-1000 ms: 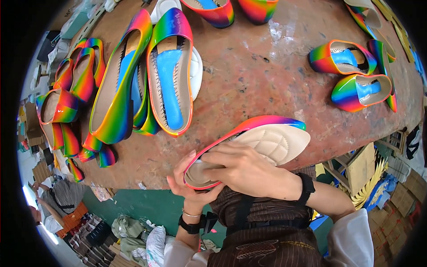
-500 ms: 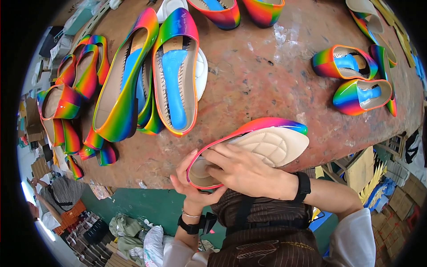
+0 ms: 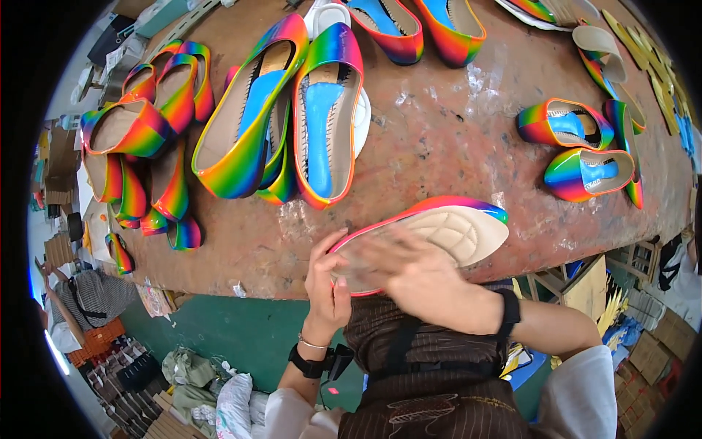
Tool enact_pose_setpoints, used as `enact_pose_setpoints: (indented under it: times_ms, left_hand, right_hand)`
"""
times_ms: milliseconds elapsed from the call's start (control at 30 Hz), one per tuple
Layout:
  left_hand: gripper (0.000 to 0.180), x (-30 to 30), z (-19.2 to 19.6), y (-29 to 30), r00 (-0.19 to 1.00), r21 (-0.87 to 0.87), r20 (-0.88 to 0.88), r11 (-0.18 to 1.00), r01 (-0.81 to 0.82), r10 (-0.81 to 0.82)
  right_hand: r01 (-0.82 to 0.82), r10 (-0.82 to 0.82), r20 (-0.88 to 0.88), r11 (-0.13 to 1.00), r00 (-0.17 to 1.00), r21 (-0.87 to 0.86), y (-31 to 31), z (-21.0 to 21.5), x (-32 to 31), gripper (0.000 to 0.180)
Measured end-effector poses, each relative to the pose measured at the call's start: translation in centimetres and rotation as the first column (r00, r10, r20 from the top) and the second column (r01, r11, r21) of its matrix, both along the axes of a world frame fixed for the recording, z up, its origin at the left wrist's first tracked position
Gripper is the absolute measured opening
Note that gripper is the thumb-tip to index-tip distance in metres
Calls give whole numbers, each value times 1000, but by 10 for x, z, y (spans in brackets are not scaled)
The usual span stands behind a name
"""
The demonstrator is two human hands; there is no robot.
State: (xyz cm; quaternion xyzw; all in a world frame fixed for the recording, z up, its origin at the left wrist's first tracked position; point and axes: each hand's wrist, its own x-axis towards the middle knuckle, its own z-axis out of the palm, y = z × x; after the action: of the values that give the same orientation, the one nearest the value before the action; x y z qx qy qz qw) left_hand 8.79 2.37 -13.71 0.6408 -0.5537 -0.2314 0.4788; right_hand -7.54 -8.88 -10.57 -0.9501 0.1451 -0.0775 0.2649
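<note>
On the near edge of the table lies a glossy rainbow flat shoe point(image 3: 420, 207), its pointed end to the right. A beige quilted insole point(image 3: 468, 238) covers its front part. My left hand point(image 3: 329, 282) grips the shoe's heel end at the left, thumb on the near side and fingers on the far side. Over the middle of the shoe is my right hand point(image 3: 431, 285), its fingers blurred by motion. Whether those fingers touch the lining cannot be made out, and they hide part of the shoe's inside.
Beyond my left hand stand rainbow shoes point(image 3: 322, 139) with blue patches inside. More rainbow shoes point(image 3: 124, 132) are stacked at the far left. Another pair point(image 3: 589, 175) rests at the right, near loose insoles point(image 3: 603, 47). The brown table point(image 3: 424, 139) has a worn, stained top.
My right hand has lifted from inside the heel and shifted right, now blurred. The left hand's fingers have moved up along the heel rim. The view has shifted slightly.
</note>
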Motion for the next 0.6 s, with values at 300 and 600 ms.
enact_pose_setpoints:
  times_ms: [300,600]
  left_hand:
    - [35,-48,18,0,991,97,-20,987,-129,132]
    - [74,-113,71,-19,775,513,434,833,206,-459]
  right_hand:
    - [382,-376,112,923,920,-40,-5,10,-36,27]
    - [784,-855,108,510,507,353,-73,40,-51,29]
